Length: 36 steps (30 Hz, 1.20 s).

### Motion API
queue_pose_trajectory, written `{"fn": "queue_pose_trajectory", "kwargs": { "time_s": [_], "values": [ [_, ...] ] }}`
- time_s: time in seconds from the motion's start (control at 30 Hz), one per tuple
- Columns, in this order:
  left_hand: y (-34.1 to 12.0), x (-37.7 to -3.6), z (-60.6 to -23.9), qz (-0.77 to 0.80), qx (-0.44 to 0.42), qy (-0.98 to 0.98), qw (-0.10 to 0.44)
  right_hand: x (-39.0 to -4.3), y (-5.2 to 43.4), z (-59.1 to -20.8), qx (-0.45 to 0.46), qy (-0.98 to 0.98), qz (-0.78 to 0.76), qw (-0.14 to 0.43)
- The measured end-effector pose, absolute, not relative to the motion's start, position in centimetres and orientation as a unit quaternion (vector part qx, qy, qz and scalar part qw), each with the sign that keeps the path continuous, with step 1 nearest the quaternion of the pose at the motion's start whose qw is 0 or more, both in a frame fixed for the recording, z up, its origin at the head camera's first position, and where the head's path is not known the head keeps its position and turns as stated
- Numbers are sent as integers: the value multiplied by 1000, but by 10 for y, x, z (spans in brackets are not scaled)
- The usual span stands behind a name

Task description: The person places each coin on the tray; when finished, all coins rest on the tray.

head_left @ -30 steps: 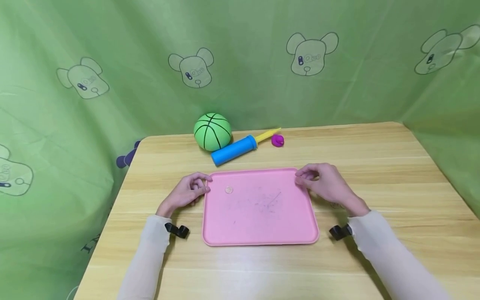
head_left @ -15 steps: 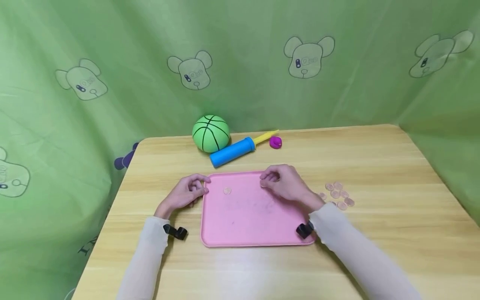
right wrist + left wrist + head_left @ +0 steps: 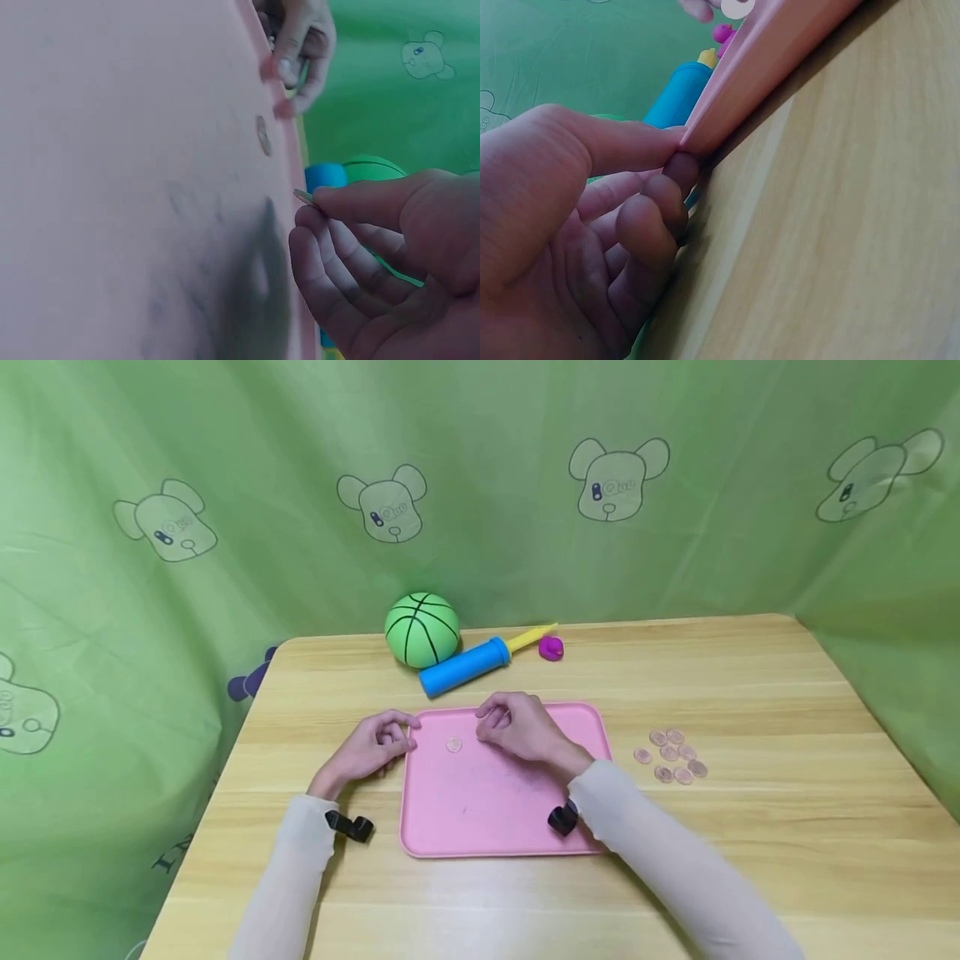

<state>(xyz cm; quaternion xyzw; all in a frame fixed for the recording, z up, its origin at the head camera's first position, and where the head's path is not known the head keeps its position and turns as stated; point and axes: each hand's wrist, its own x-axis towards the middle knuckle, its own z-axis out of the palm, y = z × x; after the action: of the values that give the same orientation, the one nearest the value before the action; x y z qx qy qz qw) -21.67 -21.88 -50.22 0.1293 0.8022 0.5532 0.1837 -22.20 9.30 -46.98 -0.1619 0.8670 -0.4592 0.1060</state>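
Right wrist view shows right hand [image 3: 390, 255] pinching coin [image 3: 304, 196], hidden in head view; left hand [image 3: 371, 750] pinches tray [image 3: 487, 810].

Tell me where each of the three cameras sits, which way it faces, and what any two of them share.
Head: worn high, looking forward and down at the table; both sleeved forearms, left hand and right hand show.
Left wrist: low beside the left hand, facing along the pink tray rim that the thumb and fingers pinch.
Right wrist: just above the tray, facing across it; right hand pinches a coin.
Shared: both wrist views show the tray and blue pump; the right wrist view also catches the left hand.
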Motion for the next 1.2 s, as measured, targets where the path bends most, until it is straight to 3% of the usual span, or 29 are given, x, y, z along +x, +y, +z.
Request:
{"fn": "queue_pose_trajectory", "kwargs": {
  "time_s": [0.27,1.2],
  "values": [
    [-217,-219,-501,551,130,805,180,-220,85,-472,-141,865,-465,126],
    [-218,-217,-504,556,127,801,181,-215,103,-470,-147,872,-460,80]
  ]
}}
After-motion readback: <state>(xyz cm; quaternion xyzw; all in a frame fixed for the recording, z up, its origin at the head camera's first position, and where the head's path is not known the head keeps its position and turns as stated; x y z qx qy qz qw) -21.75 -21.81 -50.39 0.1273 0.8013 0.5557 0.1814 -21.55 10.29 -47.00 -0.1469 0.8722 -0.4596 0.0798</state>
